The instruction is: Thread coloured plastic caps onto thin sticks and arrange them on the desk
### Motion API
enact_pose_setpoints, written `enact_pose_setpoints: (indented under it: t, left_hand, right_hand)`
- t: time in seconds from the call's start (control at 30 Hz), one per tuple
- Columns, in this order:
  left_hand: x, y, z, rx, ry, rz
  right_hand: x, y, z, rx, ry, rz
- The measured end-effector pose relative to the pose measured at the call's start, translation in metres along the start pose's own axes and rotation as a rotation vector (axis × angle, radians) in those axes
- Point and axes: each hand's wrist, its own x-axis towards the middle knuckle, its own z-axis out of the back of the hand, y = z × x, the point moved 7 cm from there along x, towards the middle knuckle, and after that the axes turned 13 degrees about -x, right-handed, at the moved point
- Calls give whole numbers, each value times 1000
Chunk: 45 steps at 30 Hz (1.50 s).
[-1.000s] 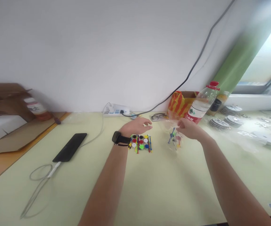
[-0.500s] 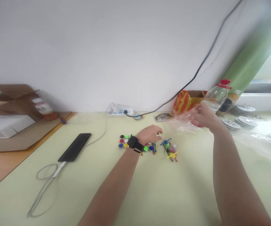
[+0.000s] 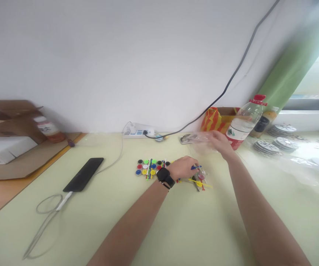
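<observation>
My left hand (image 3: 183,167), with a black watch (image 3: 165,176) on its wrist, reaches into a small loose pile of coloured plastic sticks. Its fingers are closed at a blue plastic stick (image 3: 195,167), beside a yellow stick (image 3: 207,184) and other pieces. My right hand (image 3: 220,143) pinches a clear plastic bag (image 3: 200,142) just behind the pile. Left of the pile stand rows of small round coloured pieces (image 3: 145,167), with thin sticks laid between them; my left hand and wrist hide some of these.
A water bottle with a red cap (image 3: 241,123) stands close behind my right hand. Behind are a power strip (image 3: 138,133) and a red-yellow bag (image 3: 211,119). A phone (image 3: 84,174) on a cable lies left. Stacked white discs (image 3: 267,147) sit at right.
My left hand has moved right onto the loose sticks and closed its fingers. My right hand has come left and lower with the plastic bag, uncovering more of the bottle.
</observation>
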Motion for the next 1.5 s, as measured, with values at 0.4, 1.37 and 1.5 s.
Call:
enact_pose_setpoints:
  t: [0.4,1.37,1.5]
  left_hand:
    - [4,4,2,-92,39,-15]
    - [-21,42,90,-571,-330,30]
    - [-19,44,85,-610,-269,57]
  right_hand:
    - [7,6,13,-411,-128,100]
    - [-97,69,-59,-773,1222,162]
    - [-85,57,-41,-710,1187,174]
